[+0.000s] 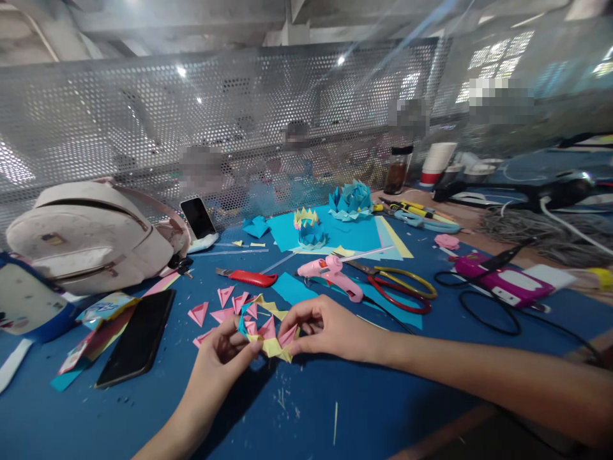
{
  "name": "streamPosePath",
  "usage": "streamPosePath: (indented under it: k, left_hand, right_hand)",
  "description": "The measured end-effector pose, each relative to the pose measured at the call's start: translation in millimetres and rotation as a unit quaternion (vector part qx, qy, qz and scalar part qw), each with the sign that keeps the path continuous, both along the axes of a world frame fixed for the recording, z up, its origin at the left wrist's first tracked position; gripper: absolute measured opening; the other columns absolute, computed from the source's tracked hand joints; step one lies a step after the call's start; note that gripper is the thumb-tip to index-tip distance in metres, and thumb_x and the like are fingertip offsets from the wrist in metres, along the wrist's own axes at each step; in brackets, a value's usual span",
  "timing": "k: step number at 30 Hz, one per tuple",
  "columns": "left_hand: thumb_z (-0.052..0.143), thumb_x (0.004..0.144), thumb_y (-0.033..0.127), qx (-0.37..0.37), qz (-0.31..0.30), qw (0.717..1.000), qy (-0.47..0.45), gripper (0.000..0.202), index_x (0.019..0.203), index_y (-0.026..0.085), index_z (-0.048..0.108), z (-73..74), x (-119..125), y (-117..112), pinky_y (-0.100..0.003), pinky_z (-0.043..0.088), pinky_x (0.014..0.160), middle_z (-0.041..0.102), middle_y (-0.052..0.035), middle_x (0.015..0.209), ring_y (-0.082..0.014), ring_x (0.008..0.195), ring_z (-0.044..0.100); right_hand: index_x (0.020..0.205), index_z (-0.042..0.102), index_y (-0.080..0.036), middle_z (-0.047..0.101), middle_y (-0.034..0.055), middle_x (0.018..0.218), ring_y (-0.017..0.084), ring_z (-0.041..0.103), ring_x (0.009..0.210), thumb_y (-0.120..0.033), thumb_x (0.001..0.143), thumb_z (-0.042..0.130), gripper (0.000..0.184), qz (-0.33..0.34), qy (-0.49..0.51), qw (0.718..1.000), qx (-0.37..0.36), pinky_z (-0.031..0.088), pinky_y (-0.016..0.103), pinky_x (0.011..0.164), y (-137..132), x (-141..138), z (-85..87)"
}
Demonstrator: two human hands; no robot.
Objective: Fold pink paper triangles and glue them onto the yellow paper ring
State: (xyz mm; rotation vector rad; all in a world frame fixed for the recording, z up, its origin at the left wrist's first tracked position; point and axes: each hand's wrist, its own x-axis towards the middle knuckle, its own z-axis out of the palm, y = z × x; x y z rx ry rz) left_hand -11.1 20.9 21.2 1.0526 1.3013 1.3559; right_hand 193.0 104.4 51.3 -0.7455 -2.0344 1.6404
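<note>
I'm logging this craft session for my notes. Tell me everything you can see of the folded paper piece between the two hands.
The folded paper piece is a short chain of small pointed units, pink and yellow with one teal unit at its left end. It looks like thin coloured paper with sharp creases, and its points stand upward. It sits low over the blue table; whether it rests on it is unclear. The left hand pinches its left end and the right hand pinches its right end.

No legible text or labels anywhere
</note>
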Motion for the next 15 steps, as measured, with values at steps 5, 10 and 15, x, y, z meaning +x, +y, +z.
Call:
streamPosePath:
  k: [5, 10, 15]
  left_hand:
    - [0.086, 0.068, 0.042, 0.000, -0.008, 1.000, -0.004, 0.038, 0.087, 0.017, 0.065, 1.4, -0.2, -0.1, -0.020, 0.052, 0.068, 0.073, -0.0024, 0.074, -0.0138, 0.066, 0.066]
    - [0.085, 0.069, 0.042, 0.009, -0.005, 1.000, 0.005, 0.035, 0.087, 0.017, 0.069, 6.1, 2.2, -1.3, -0.019, 0.052, 0.067, 0.070, 0.0005, 0.068, -0.0143, 0.067, 0.067]
    - [0.085, 0.070, 0.042, 0.016, -0.022, 1.000, 0.003, 0.037, 0.091, 0.016, 0.070, 7.3, 4.2, -1.4, -0.022, 0.053, 0.069, 0.075, -0.0043, 0.079, -0.0169, 0.071, 0.070]
  right_hand:
    - [0.090, 0.077, -0.016, 0.073, 0.0029, 0.087, 0.010, 0.049, 0.064, -0.030, 0.073, 0.081, 0.022, -0.007, -0.004, 1.000, 0.000, 0.036, 0.023, 0.059, -0.6, -0.5, 1.6]
    - [0.091, 0.075, -0.017, 0.072, 0.0021, 0.089, 0.011, 0.053, 0.069, -0.029, 0.077, 0.078, 0.019, 0.001, -0.008, 0.999, 0.033, 0.038, 0.023, 0.062, -2.5, 1.3, 4.2]
    - [0.088, 0.074, -0.017, 0.073, 0.0014, 0.087, 0.012, 0.058, 0.071, -0.025, 0.075, 0.080, 0.017, -0.009, -0.009, 0.999, 0.040, 0.041, 0.023, 0.064, -3.3, 2.3, 3.6]
